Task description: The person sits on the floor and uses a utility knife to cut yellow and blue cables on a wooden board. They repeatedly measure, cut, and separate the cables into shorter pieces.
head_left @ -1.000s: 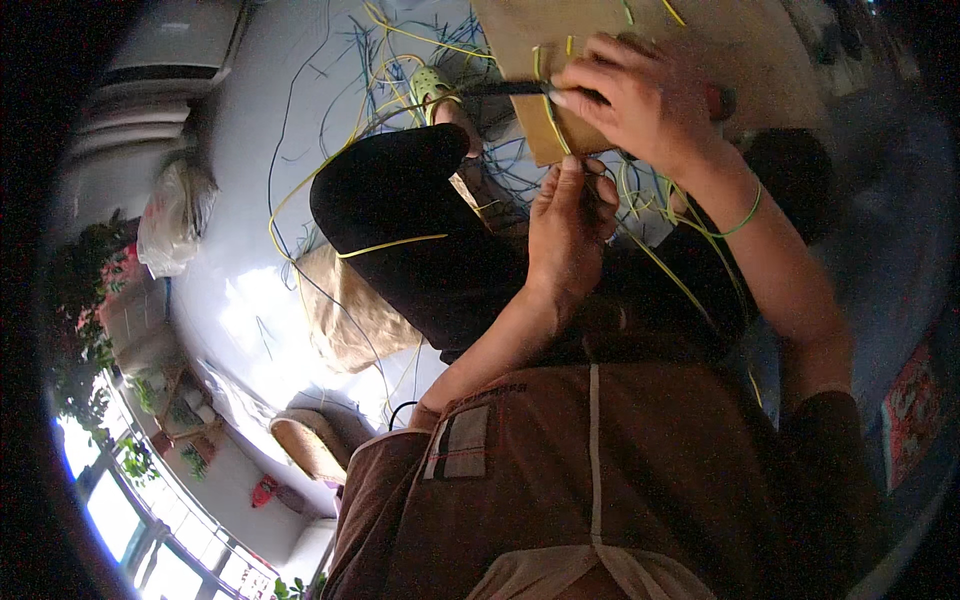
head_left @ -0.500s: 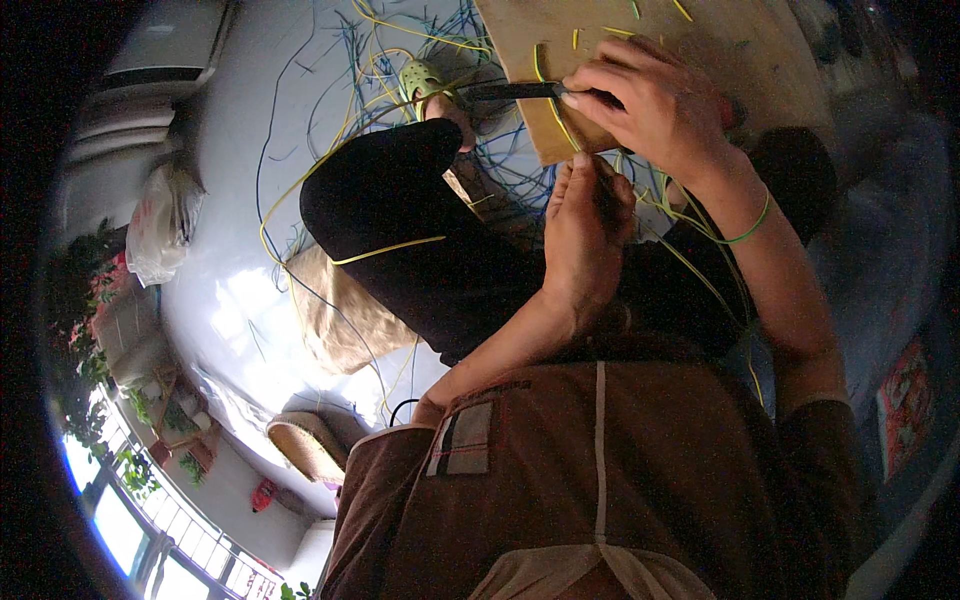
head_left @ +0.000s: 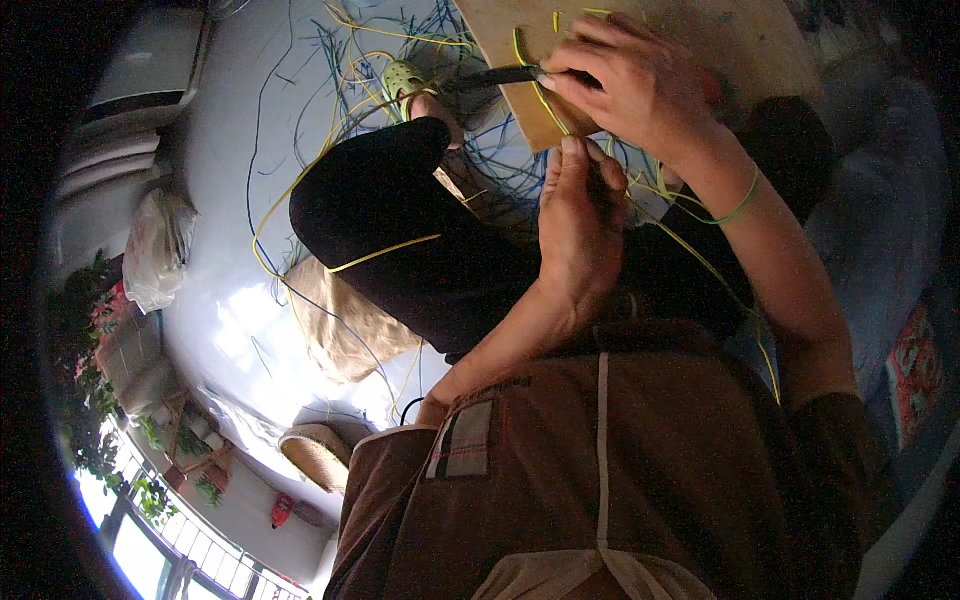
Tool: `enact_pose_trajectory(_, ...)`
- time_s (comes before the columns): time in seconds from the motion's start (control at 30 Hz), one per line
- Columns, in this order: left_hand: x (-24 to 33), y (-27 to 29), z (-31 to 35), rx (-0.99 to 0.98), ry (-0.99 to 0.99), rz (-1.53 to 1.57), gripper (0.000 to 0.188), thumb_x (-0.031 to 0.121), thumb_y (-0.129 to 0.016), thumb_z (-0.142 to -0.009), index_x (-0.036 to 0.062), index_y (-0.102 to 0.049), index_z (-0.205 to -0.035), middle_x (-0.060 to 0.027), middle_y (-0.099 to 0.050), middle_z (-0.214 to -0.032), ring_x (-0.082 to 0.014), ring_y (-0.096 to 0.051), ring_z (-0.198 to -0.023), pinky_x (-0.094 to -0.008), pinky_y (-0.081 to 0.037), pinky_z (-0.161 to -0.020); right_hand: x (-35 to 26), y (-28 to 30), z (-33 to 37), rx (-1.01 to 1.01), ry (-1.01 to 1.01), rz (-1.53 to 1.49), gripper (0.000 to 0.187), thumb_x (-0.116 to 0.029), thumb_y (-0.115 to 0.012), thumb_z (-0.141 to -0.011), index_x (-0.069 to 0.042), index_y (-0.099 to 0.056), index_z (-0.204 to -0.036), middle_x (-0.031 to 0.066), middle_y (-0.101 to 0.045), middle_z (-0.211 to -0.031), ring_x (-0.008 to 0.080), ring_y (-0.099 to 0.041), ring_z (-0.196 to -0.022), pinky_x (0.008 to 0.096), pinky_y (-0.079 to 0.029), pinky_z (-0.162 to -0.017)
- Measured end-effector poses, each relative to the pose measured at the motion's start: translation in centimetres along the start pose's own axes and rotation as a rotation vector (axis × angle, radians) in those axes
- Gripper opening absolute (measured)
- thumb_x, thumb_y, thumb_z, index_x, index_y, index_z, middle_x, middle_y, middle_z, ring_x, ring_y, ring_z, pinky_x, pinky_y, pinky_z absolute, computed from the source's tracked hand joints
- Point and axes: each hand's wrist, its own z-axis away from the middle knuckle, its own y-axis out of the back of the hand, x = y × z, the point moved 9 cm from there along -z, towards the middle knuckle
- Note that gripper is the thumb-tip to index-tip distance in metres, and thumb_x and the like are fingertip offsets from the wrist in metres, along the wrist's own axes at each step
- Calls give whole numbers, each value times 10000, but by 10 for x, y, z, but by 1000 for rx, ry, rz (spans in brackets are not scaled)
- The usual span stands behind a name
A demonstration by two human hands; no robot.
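On the pale floor (head_left: 215, 215), a crumpled tan sheet (head_left: 345, 355) lies beside a bright patch of sunlight (head_left: 262, 325). Below it is a rounded, tan, woven-looking thing (head_left: 318, 458), partly in shadow. Toward the left rim sits a whitish plastic bag (head_left: 160, 250) — near some pale stacked layers (head_left: 108, 172) that are too dim to make out. A leafy green plant (head_left: 85, 345) stands lower down, above a glaring window (head_left: 140, 550). Near the window is a small red object (head_left: 283, 511); at the far right, a red-patterned item (head_left: 914, 370) — its kind unclear.

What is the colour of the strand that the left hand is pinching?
The strand in the left hand is yellow, best seen in the head view.
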Motion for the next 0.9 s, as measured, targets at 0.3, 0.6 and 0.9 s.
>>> enact_pose_trajectory(0.3, 1, -1, -2, -7, -18, 0, 145, 240, -426, -897, 108, -471, -855, 32, -470, -745, -62, -439, -628, -170, -401, -570, 3, 8, -10, 71, -23, 19, 97, -193, -598, -709, -112, -546, -708, 36, -502, -721, 204, -526, -715, 344, -452, -590)
enact_pose_trajectory(0.6, -2, 3, -4, -1, -35, 53, 146, 233, -427, -897, 100, -474, -861, 26, -480, -734, -64, -447, -614, -180, -410, -567, -7, 15, 2, 109, 23, 71, 102, -196, -590, -713, -102, -551, -707, 31, -503, -734, 207, -519, -730, 333, -438, -633)
enact_pose_trajectory(0.9, -2, 1, -5, -104, -7, -10, 150, 248, -434, -893, 107, -478, -871, 33, -486, -724, -61, -449, -606, -177, -390, -531, 9, -1, -14, 83, -116, 37, 115, -197, -575, -735, -85, -548, -729, 61, -502, -744, 240, -519, -743, 356, -438, -644)
